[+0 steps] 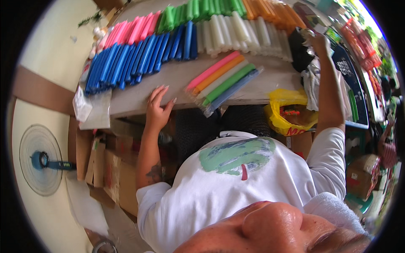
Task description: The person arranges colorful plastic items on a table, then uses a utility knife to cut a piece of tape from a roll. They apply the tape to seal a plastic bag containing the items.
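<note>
Sticks (225,79), five of them (one pink, one orange, one white, one green, one blue), lie side by side in one clear packet (230,84) on the worktop (169,76), its near end over the front edge. My left hand (157,109) rests to its left on that edge, fingers spread apart. My right hand (319,43) is at one black container (301,52); I cannot tell whether it grips anything. Beyond lie five single-colour heaps: pink (131,30), green (198,11), orange (276,14), blue (141,55) and white (236,36).
</note>
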A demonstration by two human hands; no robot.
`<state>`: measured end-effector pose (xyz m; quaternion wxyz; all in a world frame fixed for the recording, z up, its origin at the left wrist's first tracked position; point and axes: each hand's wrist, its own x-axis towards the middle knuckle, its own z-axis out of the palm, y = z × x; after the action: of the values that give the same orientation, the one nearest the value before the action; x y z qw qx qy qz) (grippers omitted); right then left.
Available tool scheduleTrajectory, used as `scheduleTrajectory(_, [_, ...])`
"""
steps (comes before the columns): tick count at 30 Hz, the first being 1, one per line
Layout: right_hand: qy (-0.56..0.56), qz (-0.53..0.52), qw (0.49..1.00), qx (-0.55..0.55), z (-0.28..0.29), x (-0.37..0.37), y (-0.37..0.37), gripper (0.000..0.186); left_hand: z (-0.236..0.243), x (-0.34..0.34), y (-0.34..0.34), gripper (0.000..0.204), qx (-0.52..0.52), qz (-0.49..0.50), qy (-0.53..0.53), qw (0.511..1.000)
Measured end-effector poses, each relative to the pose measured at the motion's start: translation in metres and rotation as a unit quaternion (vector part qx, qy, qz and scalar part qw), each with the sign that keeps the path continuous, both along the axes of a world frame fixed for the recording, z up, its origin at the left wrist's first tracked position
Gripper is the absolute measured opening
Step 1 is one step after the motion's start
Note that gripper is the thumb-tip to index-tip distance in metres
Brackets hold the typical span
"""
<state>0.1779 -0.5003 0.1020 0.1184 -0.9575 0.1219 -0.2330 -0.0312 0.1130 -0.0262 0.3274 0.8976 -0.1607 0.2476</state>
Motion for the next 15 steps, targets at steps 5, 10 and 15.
scheduleTrajectory(5, [-0.044,0.043,0.976,-0.210,-0.027,0.044,-0.104,0.045,0.008,0.005,-0.003,0.043,-0.058,-0.018,-0.001,0.998])
scheduleTrajectory(10, [-0.057,-0.007,0.981,-0.186,-0.001,0.036,-0.072,0.052,0.022,-0.005,0.011,0.042,-0.171,-0.013,0.024,0.985])
scheduleTrajectory(15, [-0.097,0.156,0.983,-0.001,0.021,-0.056,0.022,0.040,0.053,0.011,-0.007,0.048,-0.249,-0.139,0.014,0.958])
